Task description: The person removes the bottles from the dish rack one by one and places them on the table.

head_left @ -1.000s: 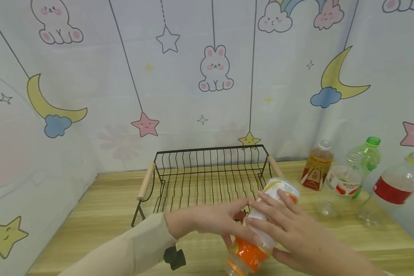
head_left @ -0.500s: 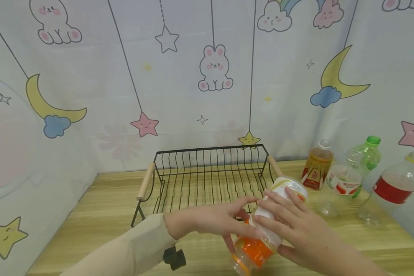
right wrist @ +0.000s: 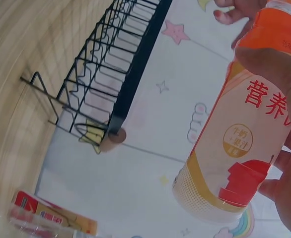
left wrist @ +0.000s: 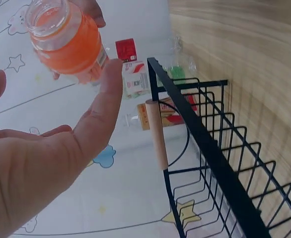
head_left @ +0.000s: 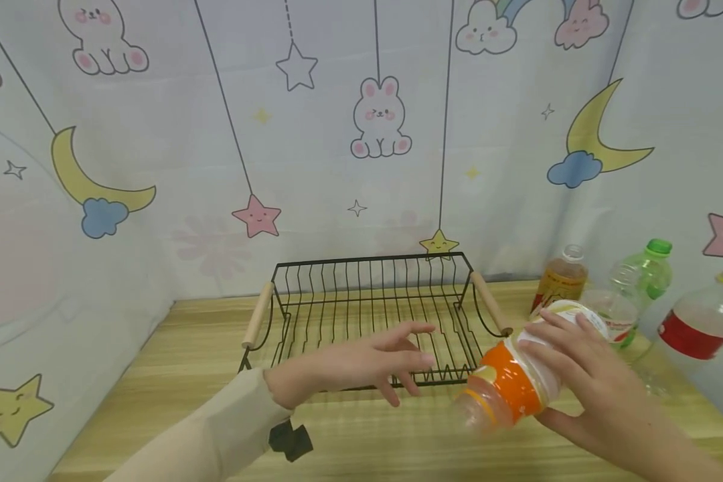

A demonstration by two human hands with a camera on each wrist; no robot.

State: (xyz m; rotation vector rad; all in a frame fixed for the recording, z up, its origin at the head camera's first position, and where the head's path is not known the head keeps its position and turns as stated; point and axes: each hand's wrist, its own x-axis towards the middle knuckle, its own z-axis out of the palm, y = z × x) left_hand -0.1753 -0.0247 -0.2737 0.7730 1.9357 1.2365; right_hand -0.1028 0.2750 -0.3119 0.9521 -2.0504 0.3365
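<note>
My right hand [head_left: 590, 381] grips a plastic drink bottle [head_left: 515, 381] with an orange and white label. The bottle is tilted, its capless mouth pointing down to the left and its base up to the right, in front of the rack's right end. In the right wrist view the thumb and fingers wrap round the bottle [right wrist: 235, 144]. My left hand [head_left: 373, 365] is apart from it, fingers spread and loosely bent, holding nothing, over the front of the black wire dish rack [head_left: 367, 301]. The left wrist view shows the bottle's open mouth [left wrist: 47, 19] beyond the left fingers.
At the table's right side stand several capless-looking or capped bottles: an amber one [head_left: 560, 281], a clear one with a white label [head_left: 611, 308], a green one [head_left: 649, 268] and a clear one with a red label [head_left: 693, 331]. A patterned curtain [head_left: 313, 154] hangs behind the wooden table [head_left: 156, 375].
My left hand has let go of the bottle and moved slightly left and up. The right hand has carried the bottle to the right.
</note>
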